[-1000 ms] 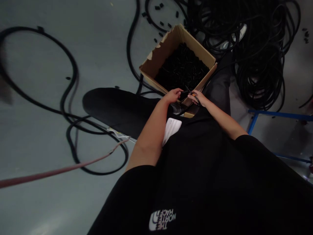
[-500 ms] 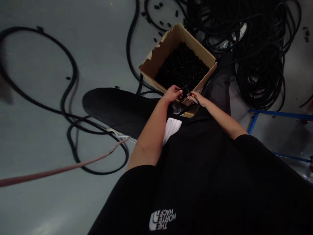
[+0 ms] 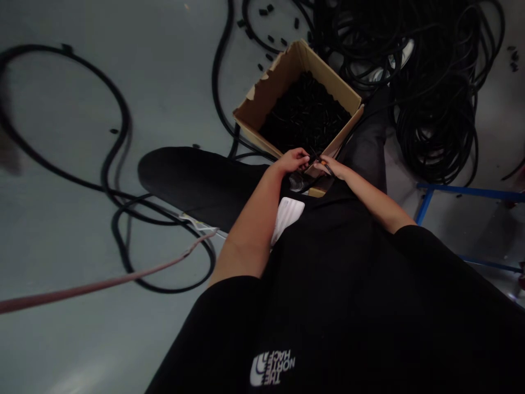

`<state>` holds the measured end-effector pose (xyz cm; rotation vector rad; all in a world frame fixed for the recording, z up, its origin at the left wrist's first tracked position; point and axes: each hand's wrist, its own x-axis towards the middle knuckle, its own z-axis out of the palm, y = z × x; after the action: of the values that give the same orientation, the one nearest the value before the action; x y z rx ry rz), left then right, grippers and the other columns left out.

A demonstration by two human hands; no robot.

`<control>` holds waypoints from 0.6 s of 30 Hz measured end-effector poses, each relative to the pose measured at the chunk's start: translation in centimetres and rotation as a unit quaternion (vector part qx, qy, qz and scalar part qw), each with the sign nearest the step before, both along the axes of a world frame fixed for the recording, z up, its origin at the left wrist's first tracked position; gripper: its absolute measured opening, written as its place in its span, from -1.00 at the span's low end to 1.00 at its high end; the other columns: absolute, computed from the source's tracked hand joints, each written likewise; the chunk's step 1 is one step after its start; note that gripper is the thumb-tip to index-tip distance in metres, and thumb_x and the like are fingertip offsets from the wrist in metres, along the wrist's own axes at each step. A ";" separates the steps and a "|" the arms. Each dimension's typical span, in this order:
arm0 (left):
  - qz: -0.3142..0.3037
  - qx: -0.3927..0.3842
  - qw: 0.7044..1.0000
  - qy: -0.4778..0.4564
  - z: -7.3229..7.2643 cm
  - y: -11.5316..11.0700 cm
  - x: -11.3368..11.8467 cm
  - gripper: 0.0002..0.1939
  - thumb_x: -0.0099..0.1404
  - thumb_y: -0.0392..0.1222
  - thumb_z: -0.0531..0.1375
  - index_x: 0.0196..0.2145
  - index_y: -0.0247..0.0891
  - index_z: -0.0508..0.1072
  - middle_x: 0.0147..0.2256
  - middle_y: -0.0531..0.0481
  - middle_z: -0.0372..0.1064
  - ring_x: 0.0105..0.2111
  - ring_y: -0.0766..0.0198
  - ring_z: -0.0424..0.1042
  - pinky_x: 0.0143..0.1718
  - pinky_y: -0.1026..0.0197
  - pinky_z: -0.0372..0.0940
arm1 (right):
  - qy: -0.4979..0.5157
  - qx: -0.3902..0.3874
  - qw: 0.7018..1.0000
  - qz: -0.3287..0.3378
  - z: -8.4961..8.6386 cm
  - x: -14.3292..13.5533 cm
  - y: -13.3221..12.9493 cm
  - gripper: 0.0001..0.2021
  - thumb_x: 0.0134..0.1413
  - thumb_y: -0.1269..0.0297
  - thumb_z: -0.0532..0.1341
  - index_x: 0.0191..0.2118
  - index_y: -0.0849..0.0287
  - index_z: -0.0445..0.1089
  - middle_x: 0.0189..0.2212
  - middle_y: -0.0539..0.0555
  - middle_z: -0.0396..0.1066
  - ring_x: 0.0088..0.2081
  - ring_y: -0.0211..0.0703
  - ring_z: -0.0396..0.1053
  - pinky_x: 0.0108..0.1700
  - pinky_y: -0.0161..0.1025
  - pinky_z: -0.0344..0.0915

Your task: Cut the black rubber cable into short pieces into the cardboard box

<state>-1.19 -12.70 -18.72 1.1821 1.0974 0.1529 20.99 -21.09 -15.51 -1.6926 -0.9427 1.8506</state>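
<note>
Over the near corner of an open cardboard box (image 3: 340,82), both my hands work close together. My right hand (image 3: 333,167) is closed around what look like scissors (image 3: 324,162) with black and orange handles; their dark blades are hard to separate from the background. Just to their left, my left hand (image 3: 296,160) has its fingers pinched on something dark, perhaps a thin black tube, too small to make out. Many short black tube pieces (image 3: 305,112) fill the bottom of the box.
A large tangle of black tubing (image 3: 438,120) lies at upper right, and long black loops (image 3: 118,148) cross the floor at left. Short black pieces (image 3: 270,38) are scattered behind the box. A blue metal frame (image 3: 471,191) stands at right; a reddish cord (image 3: 123,279) runs in from the left.
My left hand has moved slightly down and right, closer to the scissors. The scissors' blades appear closer together than before. The box and tubing stay put.
</note>
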 end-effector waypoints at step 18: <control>-0.019 0.007 0.998 0.061 0.7 0.0 0.4 -0.81 0.65 -0.16 0.34 -0.21 -0.17 0.55 -0.38 0.01 0.52 -0.39 0.15 0.43 -0.21 0.13 0.38 | -0.043 0.029 0.999 0.006 -0.6 -0.2 0.1 -0.50 0.46 0.03 0.76 -0.12 0.11 0.46 -0.53 -0.23 0.32 -0.52 -0.37 0.22 -0.47 -0.44 0.13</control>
<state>-0.79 -12.66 -18.03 1.2369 1.1815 0.0596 20.75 -20.97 -16.12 -1.7461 -1.0324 1.7523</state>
